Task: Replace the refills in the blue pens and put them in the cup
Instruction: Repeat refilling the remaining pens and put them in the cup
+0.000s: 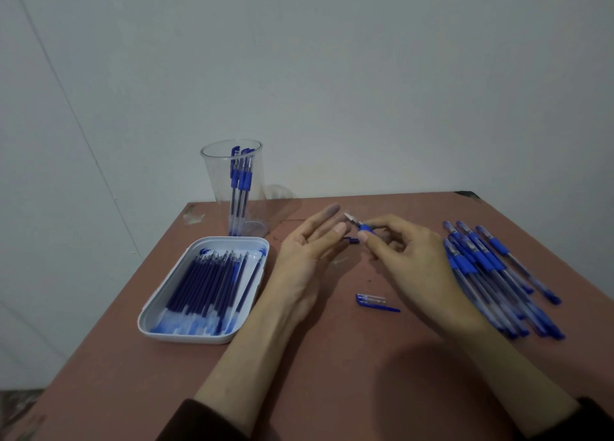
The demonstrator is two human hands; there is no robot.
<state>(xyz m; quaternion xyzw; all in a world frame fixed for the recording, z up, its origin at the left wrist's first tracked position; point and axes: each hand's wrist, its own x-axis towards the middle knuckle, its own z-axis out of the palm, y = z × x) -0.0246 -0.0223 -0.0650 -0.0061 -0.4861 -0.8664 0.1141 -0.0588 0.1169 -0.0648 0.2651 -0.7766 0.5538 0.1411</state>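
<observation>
Over the middle of the tabletop [332,367], the right hand [408,258] pinches a blue pen [362,226] by its grip. The left hand [305,258] is spread, holding nothing. The cup [212,175] with pens stands at the far left corner. The tray [151,311] of refills [202,284] is by the left edge, the loose pens [488,268] lie by the right, and a cap [373,303] lies between.

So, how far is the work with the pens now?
Done: a few blue pens stand in the clear cup. In hand: the right hand pinches a pen's blue grip end, the left hand is open beside it, and a pen cap lies loose on the table. Left: a pile of pens lies at the right, and many refills lie in the white tray.
</observation>
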